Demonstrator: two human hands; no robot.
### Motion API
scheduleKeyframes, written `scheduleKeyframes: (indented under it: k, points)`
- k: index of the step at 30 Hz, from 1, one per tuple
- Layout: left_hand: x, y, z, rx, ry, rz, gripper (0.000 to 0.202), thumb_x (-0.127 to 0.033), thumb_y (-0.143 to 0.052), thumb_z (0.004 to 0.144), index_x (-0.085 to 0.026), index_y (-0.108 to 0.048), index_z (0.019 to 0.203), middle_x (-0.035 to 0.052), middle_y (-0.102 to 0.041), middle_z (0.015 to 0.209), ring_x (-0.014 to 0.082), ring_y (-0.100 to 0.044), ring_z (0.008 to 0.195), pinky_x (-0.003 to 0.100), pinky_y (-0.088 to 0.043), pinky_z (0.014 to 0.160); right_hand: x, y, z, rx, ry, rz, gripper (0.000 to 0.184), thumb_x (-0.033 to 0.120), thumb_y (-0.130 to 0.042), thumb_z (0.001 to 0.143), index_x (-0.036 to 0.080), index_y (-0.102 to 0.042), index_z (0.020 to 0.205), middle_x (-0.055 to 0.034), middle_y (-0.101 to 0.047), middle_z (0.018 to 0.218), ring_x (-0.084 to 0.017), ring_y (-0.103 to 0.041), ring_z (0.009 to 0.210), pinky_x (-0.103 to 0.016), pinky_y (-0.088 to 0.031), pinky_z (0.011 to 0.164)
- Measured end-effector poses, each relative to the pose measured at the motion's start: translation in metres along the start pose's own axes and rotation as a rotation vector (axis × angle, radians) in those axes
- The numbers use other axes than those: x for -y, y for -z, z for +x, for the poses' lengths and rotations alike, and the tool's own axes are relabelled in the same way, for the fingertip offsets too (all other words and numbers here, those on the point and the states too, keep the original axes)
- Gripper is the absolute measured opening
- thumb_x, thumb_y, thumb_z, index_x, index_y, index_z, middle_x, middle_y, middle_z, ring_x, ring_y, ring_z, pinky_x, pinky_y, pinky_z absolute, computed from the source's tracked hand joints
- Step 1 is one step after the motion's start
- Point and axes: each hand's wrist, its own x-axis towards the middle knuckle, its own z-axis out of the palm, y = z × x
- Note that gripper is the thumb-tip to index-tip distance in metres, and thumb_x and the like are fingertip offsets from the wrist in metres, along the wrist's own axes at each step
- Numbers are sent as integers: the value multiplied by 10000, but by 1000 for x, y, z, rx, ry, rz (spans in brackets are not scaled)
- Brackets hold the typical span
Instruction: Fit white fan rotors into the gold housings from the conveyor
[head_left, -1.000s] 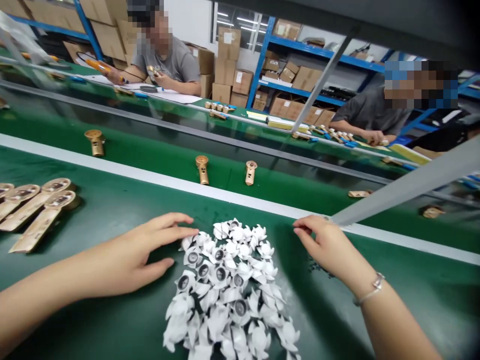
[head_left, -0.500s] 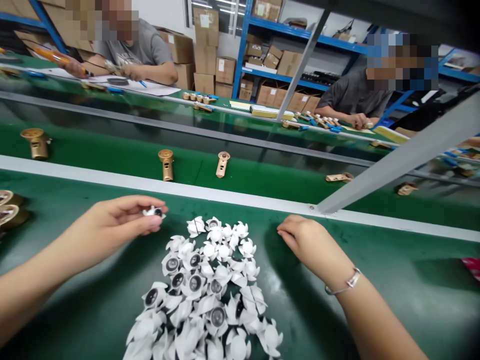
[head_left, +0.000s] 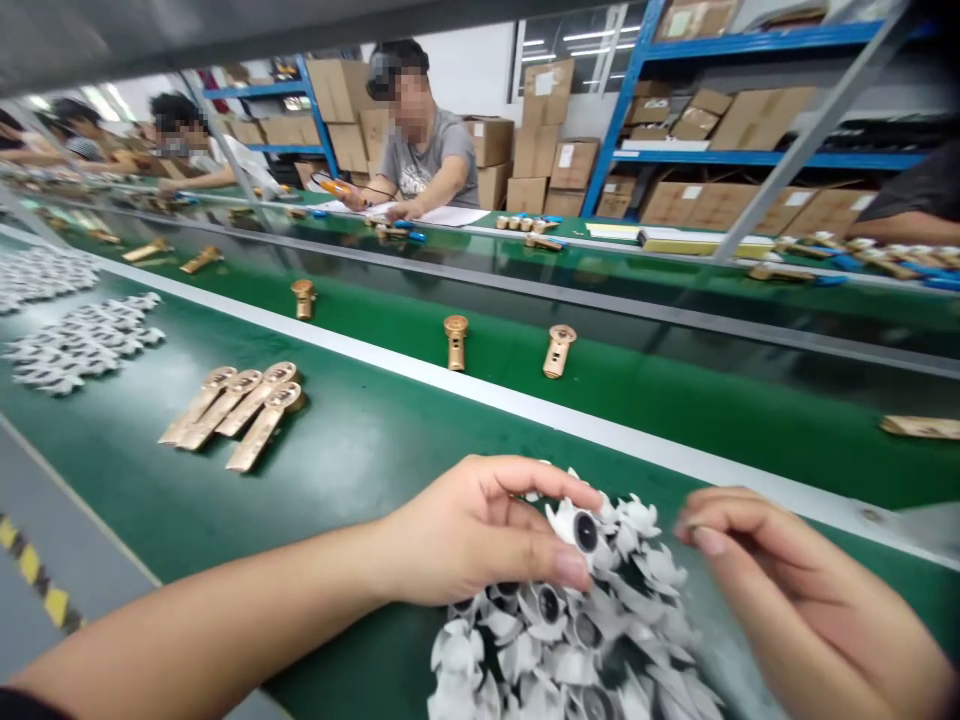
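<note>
Between the thumb and fingers of my left hand (head_left: 495,530) is a small white fan blade wheel (head_left: 581,528), its round black hub turned to the right. Below it lies a heap of similar white fan wheels (head_left: 517,655), some showing dark hubs, others their white backs. My right hand (head_left: 795,580) hovers at the heap's right side, thumb and forefinger pinched together. Whatever is in that pinch, if anything, is too small to make out. A gap separates my two hands.
Gold handheld fan bodies (head_left: 259,425) lie to the left on the green table (head_left: 360,430). More stand along the green belt (head_left: 375,340) behind a white rail (head_left: 480,390). White wheels (head_left: 82,340) cover the far left. A metal post (head_left: 810,135) rises at right; co-workers sit opposite.
The view has swung left, bringing the gold fan bodies into sight. My left hand, still holding the fan wheel, is now over the heap, and my hands are closer together.
</note>
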Motion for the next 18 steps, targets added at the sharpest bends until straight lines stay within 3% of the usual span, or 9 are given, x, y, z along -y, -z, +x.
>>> scheduleKeyframes:
  k: [3,6,10,14,18]
  points:
    - [3,-1,-5,-24,29,-19,367,-118,-834,758,-189,-720,1100,15,-762,779,101,-732,728,198,-575,730,60,-16,-3,121,28,175,111,218,-504,973,296,-579,948,-17,-629,928,-180,-647,862,-271,-529,670]
    - [5,-2,-7,51,47,-73,404,-69,-851,724,-191,-695,1076,-7,-767,733,83,-728,663,145,-554,655,86,-28,-5,151,58,212,131,146,-536,935,270,-573,916,-3,-598,899,-145,-621,787,-262,-505,663]
    - [5,-3,-10,120,40,-120,409,-31,-835,728,-193,-663,1061,1,-778,745,111,-754,682,164,-575,660,86,-33,-8,159,69,176,143,108,-560,901,247,-587,914,-3,-598,897,-124,-603,755,-249,-490,644]
    - [5,-4,-13,54,27,-27,440,-23,-853,693,-200,-683,1058,13,-776,843,119,-752,699,178,-588,650,83,-36,-9,114,35,190,144,106,-555,913,242,-600,904,1,-608,871,-125,-606,769,-250,-501,665]
    - [6,-4,-12,18,20,19,462,-22,-877,643,-207,-702,1028,16,-751,925,134,-746,723,205,-597,640,82,-36,-8,87,95,126,142,94,-574,900,230,-612,902,0,-621,861,-112,-612,757,-228,-503,649]
